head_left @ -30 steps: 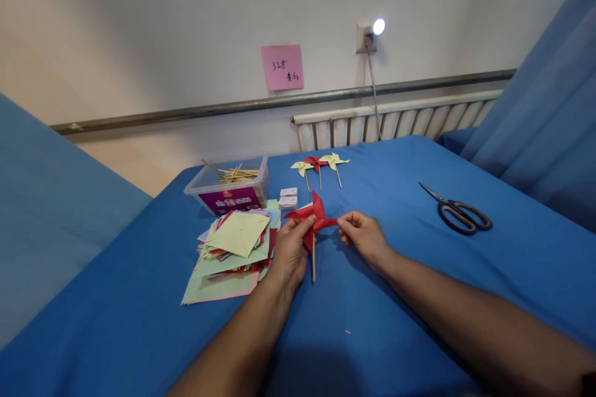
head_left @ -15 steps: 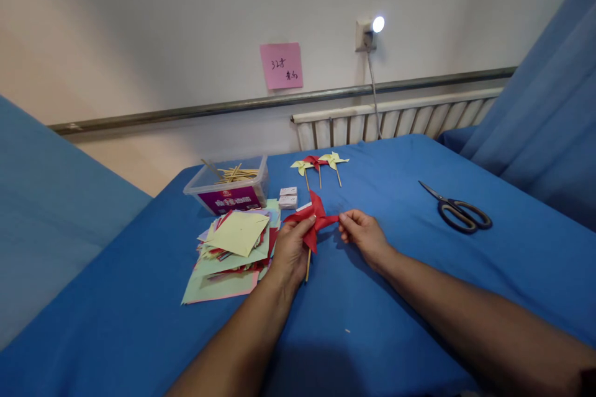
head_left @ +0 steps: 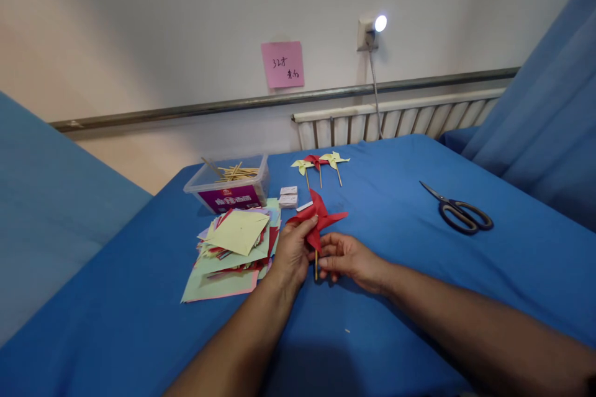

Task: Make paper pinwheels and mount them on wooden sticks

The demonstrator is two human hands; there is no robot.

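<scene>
A red paper pinwheel on a thin wooden stick is held up over the blue cloth. My left hand is closed on it, the thumb pressed at the middle of the vanes. Below the vanes, my right hand has its fingers curled round the stick, with the thumb close against it; part of its grip is hidden. Left of my left hand lies a stack of coloured paper sheets, a pale yellow square on top. Behind the pinwheel, a white edge of something peeks out.
A clear plastic box of wooden sticks stands at the back left, near two small white boxes. Three finished pinwheels lie at the back. Open scissors rest on the right. A wall with a radiator borders the far side.
My right hand has let go of the right vane tip and moved down and left to the stick. The stick has swung to the right; my left hand still grips the pinwheel.
</scene>
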